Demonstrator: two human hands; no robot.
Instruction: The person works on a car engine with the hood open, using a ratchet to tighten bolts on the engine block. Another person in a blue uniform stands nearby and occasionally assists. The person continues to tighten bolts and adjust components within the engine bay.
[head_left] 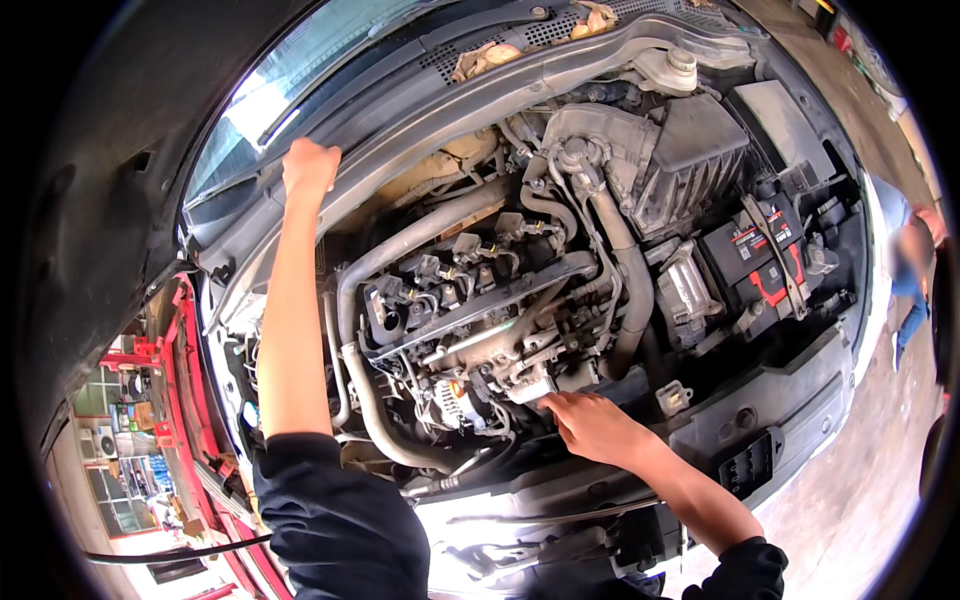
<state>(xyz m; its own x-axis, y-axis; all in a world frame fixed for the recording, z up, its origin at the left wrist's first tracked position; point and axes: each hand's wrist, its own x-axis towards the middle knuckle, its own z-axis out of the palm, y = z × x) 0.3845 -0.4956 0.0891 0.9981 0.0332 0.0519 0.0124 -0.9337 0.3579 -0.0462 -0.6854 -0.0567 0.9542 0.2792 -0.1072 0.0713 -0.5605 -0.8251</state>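
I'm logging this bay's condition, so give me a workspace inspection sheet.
Surface: long grey plastic front panel, dusty.
Things at hand: exposed grey metal engine.
Clutter: dry brown leaves on the black perforated cowl.
Hands: left hand, curled near the cowl; right hand, at the engine's front; both grips unclear.
Cables: slim grey wire-like lines beside a thick grey hose.
Surroundings: red metal frame, left; person in blue trousers, right.
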